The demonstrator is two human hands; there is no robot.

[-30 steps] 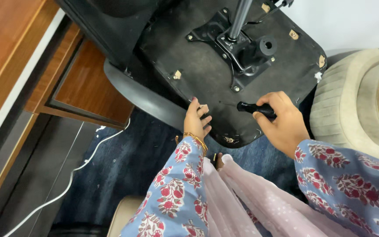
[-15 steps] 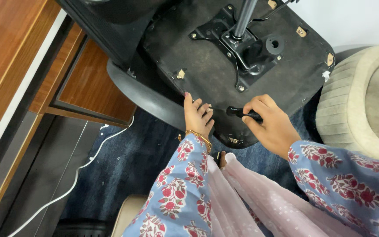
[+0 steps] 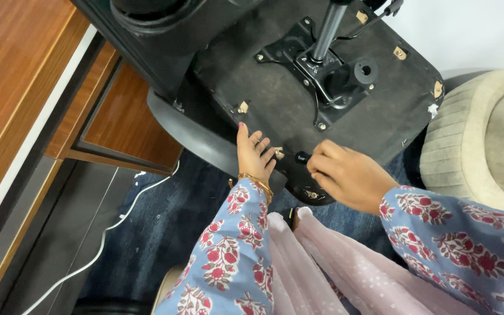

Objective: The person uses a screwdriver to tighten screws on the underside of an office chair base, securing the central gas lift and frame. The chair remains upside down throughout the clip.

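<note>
A brown wooden table (image 3: 13,87) stands at left, a white cable (image 3: 109,239) trails over dark blue carpet (image 3: 164,233), and a beige ribbed pouffe (image 3: 473,151) sits at right.

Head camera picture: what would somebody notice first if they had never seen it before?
First, the big black office chair seat tipped over, its underside filling the top middle, with a metal post sticking up from a black plate. Just below, the left hand presses flat on the seat's edge while the right hand grips a black-handled tool against it. A round cream cushioned stool sits at the right.
</note>
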